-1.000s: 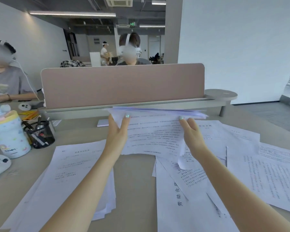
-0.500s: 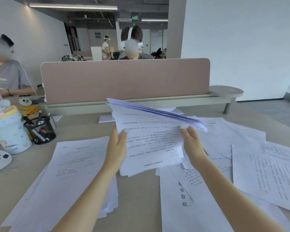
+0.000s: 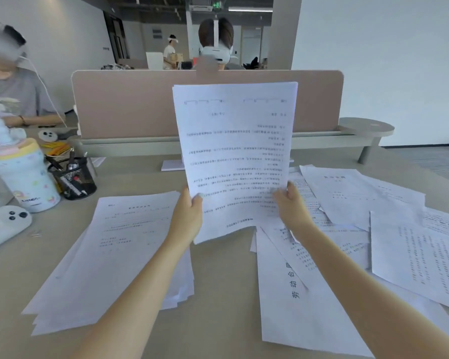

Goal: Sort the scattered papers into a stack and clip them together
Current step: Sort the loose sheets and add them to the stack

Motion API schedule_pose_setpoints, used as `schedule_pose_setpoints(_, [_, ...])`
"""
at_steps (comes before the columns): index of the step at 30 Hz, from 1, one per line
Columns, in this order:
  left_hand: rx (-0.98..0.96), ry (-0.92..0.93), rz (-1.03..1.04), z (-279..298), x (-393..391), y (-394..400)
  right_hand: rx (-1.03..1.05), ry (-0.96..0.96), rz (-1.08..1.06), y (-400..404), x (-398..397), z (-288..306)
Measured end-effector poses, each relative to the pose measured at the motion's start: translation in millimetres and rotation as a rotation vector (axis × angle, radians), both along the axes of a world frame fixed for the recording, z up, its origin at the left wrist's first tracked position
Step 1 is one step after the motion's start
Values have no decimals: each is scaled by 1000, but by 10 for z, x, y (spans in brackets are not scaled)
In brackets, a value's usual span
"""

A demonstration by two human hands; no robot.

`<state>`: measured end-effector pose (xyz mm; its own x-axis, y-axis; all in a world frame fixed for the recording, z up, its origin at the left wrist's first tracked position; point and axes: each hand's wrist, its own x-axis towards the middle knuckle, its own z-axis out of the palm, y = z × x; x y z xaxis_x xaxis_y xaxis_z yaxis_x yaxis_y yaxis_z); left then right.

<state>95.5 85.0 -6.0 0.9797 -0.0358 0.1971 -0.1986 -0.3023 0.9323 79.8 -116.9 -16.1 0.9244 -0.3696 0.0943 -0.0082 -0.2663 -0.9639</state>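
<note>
- Over the middle of the table (image 3: 218, 320), both hands hold up a bundle of papers (image 3: 235, 151), standing almost upright w/ the print upside down.
- Left hand (image 3: 187, 218) pinches the bundle's lower left edge, thumb on the front.
- Right hand (image 3: 292, 206) pinches the lower right edge, thumb on the front too; other fingers are hidden behind the sheets.
- Bundle's bottom edge hangs just above the table, between 2 groups of paper.
- Left side of the table: a loose stack of sheets (image 3: 109, 255), edges not lined up.
- Right side: scattered sheets (image 3: 347, 229) lying across each other, some reaching the right edge.
- Far left edge: a pastel cup (image 3: 24, 177), a black mesh pen pot (image 3: 74, 178) w/ pens right beside it, and a white controller (image 3: 5, 224) nearer the front.
- Along the far edge stands a pink divider panel (image 3: 130, 104); ppl w/ headsets sit behind it & at the left.
</note>
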Motion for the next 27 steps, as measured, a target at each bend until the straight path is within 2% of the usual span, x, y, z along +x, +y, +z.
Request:
schedule_pose_setpoints(2, [12,-5,104,119,68,237,-53,-41,8,164,0,144])
schedule_pose_setpoints(5, [60,21,202,130,143,803,-103,-95,170,589,-45,184])
schedule_pose_setpoints(9, [207,136,327,-77,-56,1537,-235,-27,337,1196,-91,-127])
schedule_pose_setpoints(13, [279,195,410,-358,-323,1925,-315,83,453,1627,-105,-424])
schedule_pose_setpoints(17, [557,286,434,-608,-298,2060,-605,144,392,1717,-118,-575])
schedule_pose_setpoints(19, [773,240,469,-639,-255,2000,-599,114,342,1604,-132,-545])
schedule_pose_setpoints(20, [820,182,477,-626,-236,1929,-581,91,308,1500,-136,-508])
schedule_pose_setpoints(22, [799,37,438,-566,-211,1674,-560,32,207,1186,-120,-468])
schedule_pose_setpoints(24, [697,-45,317,-504,-190,1313,-565,36,91,767,-105,-461])
schedule_pose_setpoints(27, [445,21,52,-436,-193,558,-584,104,-79,66,-159,-496])
